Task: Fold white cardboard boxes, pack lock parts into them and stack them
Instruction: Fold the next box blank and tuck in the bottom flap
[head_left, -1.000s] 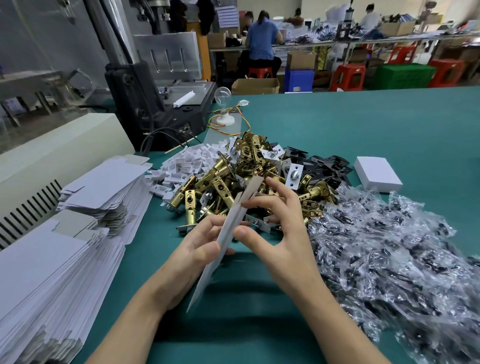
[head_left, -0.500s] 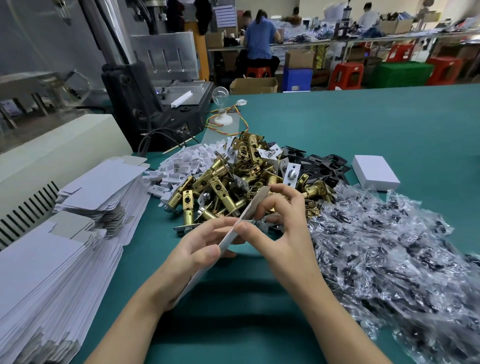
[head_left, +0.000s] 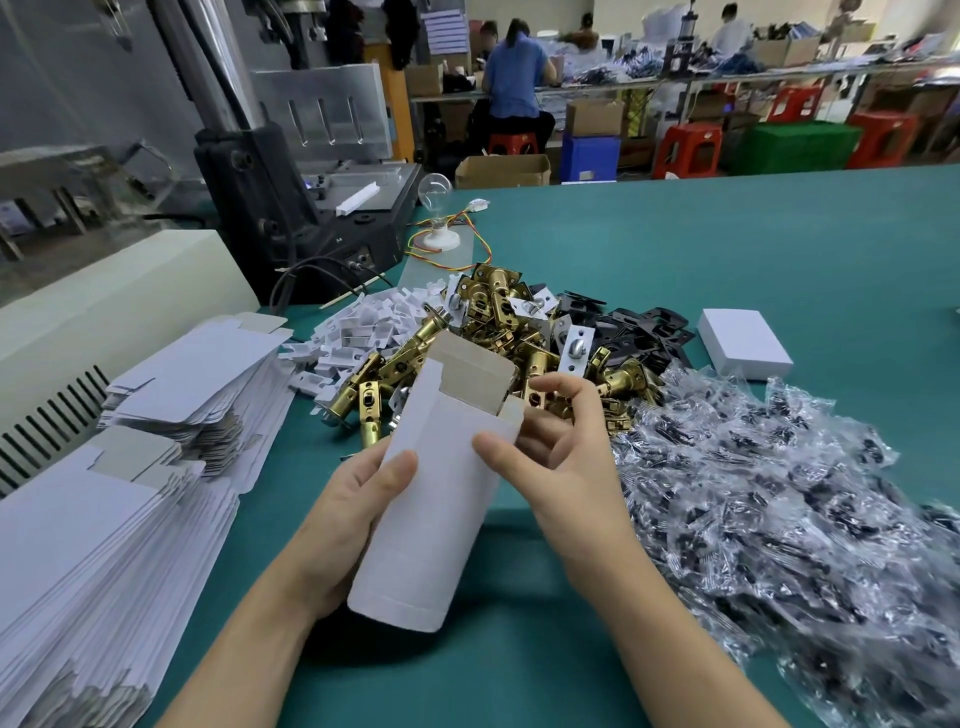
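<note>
I hold a flat white cardboard box blank (head_left: 436, 499) upright over the green table, its broad white face toward me and its grey-lined top flap up. My left hand (head_left: 353, 509) grips its left edge, thumb on the front. My right hand (head_left: 556, 457) pinches its right edge near the top, thumb in front and fingers behind. Behind it lies a heap of brass latch bolts (head_left: 467, 358). One folded white box (head_left: 744, 344) sits at the right.
Stacks of flat box blanks (head_left: 93, 519) fill the left. Small white plastic pieces (head_left: 374, 325), black plates (head_left: 639, 327) and a spread of clear bags of dark screws (head_left: 769, 509) surround the latches. A machine (head_left: 291, 208) and a light bulb (head_left: 435, 208) stand behind.
The blank was edge-on to me and now shows its broad face. Both hands turned it and shifted their hold to its side edges.
</note>
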